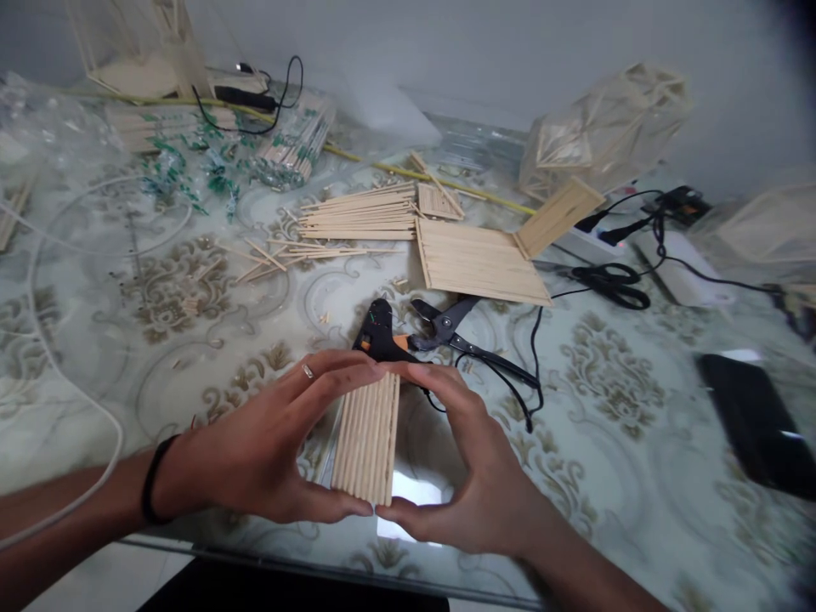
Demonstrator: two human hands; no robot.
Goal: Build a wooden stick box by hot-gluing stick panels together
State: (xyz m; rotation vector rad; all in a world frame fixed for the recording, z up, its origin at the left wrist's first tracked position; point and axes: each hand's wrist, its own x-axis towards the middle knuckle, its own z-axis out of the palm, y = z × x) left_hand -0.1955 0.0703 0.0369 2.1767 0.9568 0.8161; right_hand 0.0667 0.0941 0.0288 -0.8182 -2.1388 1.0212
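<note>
A small panel of thin wooden sticks (365, 442), set side by side, is held up between both hands near the table's front edge. My left hand (274, 442) grips it with the thumb at the near end and fingers at the far end. In the same way my right hand (475, 459) pinches it from the right, thumb low and fingertips on top. Just beyond the fingers lies a black glue gun (377, 330) with orange parts, partly hidden by the hands. Beside it rest dark cutting pliers (450, 327).
Behind lie a wooden stick panel with an upright side (478, 255), loose sticks (360, 212) and scissors (615, 283). A phone (752, 416) is at right. Bagged sticks (297, 140) sit back left. A white cable (38, 331) crosses my left forearm.
</note>
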